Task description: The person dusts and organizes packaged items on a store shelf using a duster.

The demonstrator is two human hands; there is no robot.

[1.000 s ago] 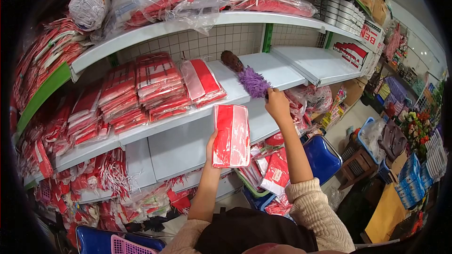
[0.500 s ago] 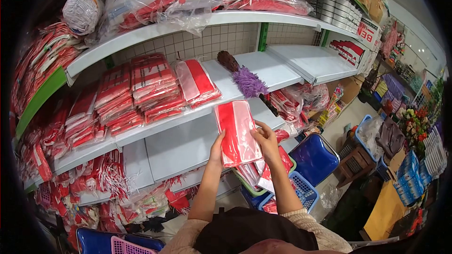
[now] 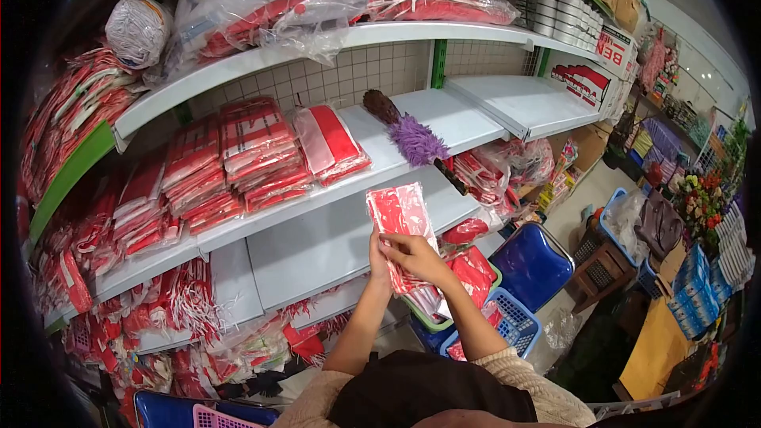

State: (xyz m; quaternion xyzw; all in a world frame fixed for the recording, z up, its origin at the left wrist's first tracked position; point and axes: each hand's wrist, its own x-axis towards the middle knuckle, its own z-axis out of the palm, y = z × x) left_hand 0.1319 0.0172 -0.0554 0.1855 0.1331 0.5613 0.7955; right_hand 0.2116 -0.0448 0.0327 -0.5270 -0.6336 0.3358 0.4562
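Observation:
A flat red and white plastic-wrapped packet point(image 3: 404, 212) is in front of me, below the middle shelf's edge. My left hand point(image 3: 380, 260) grips its left side, fingers partly hidden behind it. Across the packet's face lies my right hand point(image 3: 416, 256), its fingers bent over the plastic near the left edge; whether they pinch it is hard to tell. Stacks of similar packets point(image 3: 258, 143) stand on the middle shelf point(image 3: 333, 182) to the left, the nearest being a short stack point(image 3: 329, 141).
A purple duster point(image 3: 416, 139) lies on the middle shelf. Below my hands are a green basket point(image 3: 432, 321) and a blue basket point(image 3: 514, 321) with red items. A blue chair point(image 3: 531, 265) stands to the right. Bagged goods point(image 3: 265, 12) fill the upper shelf.
My right hand has moved left from the packet's right edge and now lies across its face. The packet has shifted slightly lower and tilted.

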